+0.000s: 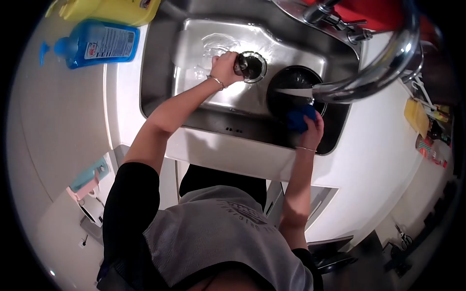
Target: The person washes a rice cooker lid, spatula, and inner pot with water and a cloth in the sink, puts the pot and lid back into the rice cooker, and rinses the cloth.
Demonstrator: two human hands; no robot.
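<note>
My left hand (225, 70) is closed around a small dark, shiny, rounded piece (240, 65) at the edge of the round drain opening (262, 68). Its exact kind is hard to make out. In my right hand (314, 127) is a bunched blue cloth (298, 119), fingers pressed into it. The cloth is at the near rim of a round black pan (291, 82), which lies in the right part of the steel sink (204, 104). Water (293, 92) streams from the faucet (359, 89) over the pan.
A blue pump bottle (104, 44) lies on the counter to the left, beside a yellow container (114, 10). The curved faucet arches over the sink's right side. Something red (369, 13) is behind it. A yellow sponge-like item (416, 116) and other goods are at the far right.
</note>
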